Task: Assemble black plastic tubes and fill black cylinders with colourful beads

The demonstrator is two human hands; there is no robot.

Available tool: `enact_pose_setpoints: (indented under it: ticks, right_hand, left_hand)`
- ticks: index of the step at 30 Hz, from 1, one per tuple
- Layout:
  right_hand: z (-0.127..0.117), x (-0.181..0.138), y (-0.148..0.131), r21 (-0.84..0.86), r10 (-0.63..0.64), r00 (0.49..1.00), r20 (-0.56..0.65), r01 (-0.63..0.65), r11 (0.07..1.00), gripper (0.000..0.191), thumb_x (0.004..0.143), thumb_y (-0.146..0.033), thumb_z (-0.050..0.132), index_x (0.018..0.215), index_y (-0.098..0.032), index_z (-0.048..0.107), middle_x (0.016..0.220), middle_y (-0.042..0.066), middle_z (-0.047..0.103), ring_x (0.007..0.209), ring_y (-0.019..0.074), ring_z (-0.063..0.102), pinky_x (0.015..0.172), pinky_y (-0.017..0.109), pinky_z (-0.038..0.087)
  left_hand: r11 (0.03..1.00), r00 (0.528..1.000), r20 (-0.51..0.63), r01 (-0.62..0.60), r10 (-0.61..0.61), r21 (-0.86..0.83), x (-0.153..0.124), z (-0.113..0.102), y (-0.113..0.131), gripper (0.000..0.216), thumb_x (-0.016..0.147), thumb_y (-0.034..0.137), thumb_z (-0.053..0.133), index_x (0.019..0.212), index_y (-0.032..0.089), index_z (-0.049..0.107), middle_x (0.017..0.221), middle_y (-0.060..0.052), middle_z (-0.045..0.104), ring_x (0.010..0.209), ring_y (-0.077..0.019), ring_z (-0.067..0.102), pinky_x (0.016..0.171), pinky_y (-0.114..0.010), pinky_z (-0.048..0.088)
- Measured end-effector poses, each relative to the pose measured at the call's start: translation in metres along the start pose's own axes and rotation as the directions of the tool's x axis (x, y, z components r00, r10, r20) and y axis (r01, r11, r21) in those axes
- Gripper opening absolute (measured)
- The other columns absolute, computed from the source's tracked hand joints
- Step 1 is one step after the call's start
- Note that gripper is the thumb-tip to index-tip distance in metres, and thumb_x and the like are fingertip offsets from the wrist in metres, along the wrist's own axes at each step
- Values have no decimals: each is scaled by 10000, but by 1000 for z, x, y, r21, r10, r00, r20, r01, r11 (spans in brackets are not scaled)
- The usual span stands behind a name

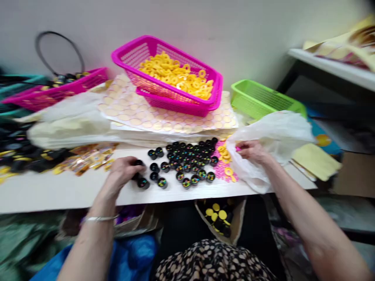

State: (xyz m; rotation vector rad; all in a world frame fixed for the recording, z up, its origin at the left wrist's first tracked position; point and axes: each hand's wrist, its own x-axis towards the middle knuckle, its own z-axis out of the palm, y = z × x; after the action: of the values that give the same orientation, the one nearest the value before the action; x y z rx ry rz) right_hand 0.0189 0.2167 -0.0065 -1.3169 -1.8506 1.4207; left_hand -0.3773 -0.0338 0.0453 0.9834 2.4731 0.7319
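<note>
My left hand rests on the white table with its fingers curled round a small black cap. Just right of it lie several black round caps with coloured centres. My right hand pinches a small pink piece at the mouth of a white plastic bag. Yellow rings and pink pieces lie between the caps and the bag.
A magenta basket of yellow rings sits tilted on sheets of round stickers. A green basket stands at the right, another magenta basket at the left. A box of yellow and black parts stands under the table.
</note>
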Motion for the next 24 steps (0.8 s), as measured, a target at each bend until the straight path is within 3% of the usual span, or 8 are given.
enact_pose_setpoints:
  ticks: [2, 5, 8, 11, 14, 18, 21, 24]
  right_hand:
    - [-3, -8, -4, 228, -20, 999, -36, 27, 973, 304, 474, -274, 780, 720, -137, 666, 609, 6, 625, 512, 113, 534, 499, 247, 439]
    - [-6, -21, -8, 386, -72, 991, -109, 109, 916, 303, 429, -244, 829, 679, -151, 685, 640, -1, 654, 543, 111, 556, 522, 248, 459]
    - [-3, -38, -18, 465, -129, 983, -131, 176, 867, 274, 459, -203, 834, 701, -174, 710, 686, -6, 667, 587, 101, 555, 527, 227, 438]
    - [7, -57, -37, 472, -216, 974, -73, 224, 853, 234, 520, -191, 824, 730, -192, 720, 732, -4, 661, 642, 110, 553, 544, 231, 430]
    - [18, -73, -61, 346, -339, 940, 33, 307, 886, 184, 600, -217, 800, 766, -191, 723, 765, 3, 649, 705, 124, 556, 621, 258, 444]
    - [29, -84, -86, 56, -492, 842, 224, 493, 869, 113, 738, -241, 707, 824, -167, 711, 783, 19, 634, 751, 142, 560, 703, 284, 436]
    - [32, -88, -96, -229, -538, 767, 350, 627, 745, 102, 828, -190, 602, 821, -150, 695, 789, 33, 606, 749, 138, 537, 686, 274, 402]
    - [37, -94, -102, -536, -518, 735, 439, 676, 506, 148, 853, -149, 544, 830, -150, 689, 793, 46, 567, 721, 141, 487, 618, 273, 335]
  left_hand:
    - [1000, 996, -87, 17, -16, 1, -6, -7, 13, 397, 525, 398, 723, 824, 141, 673, 697, -15, 667, 726, -202, 585, 596, -262, 424]
    - [964, 996, -92, -31, 7, -266, -23, -6, 38, 423, 528, 367, 743, 886, 156, 667, 761, -4, 680, 726, -173, 592, 596, -240, 450]
    - [847, 984, -19, -161, 175, -507, -47, 12, 70, 430, 542, 299, 748, 935, 146, 664, 806, -19, 691, 717, -164, 615, 656, -267, 499]
    - [797, 913, 40, -331, 405, -505, -69, 45, 102, 349, 594, 280, 715, 915, 146, 685, 785, -17, 682, 682, -149, 602, 653, -264, 497]
    - [775, 839, 133, -412, 528, -479, -81, 80, 126, 341, 643, 231, 681, 977, 166, 692, 769, 6, 681, 651, -124, 586, 609, -228, 471]
    - [693, 738, 166, -497, 654, -523, -85, 114, 139, 337, 673, 217, 687, 1006, 170, 689, 814, 0, 697, 723, -141, 607, 676, -241, 472]
    - [658, 690, 170, -543, 704, -521, -86, 125, 142, 335, 684, 213, 691, 1017, 175, 689, 894, -14, 710, 813, -169, 624, 761, -272, 467]
    - [650, 659, 191, -572, 727, -500, -87, 128, 144, 361, 687, 203, 694, 1048, 187, 680, 975, -13, 707, 875, -177, 622, 813, -282, 447]
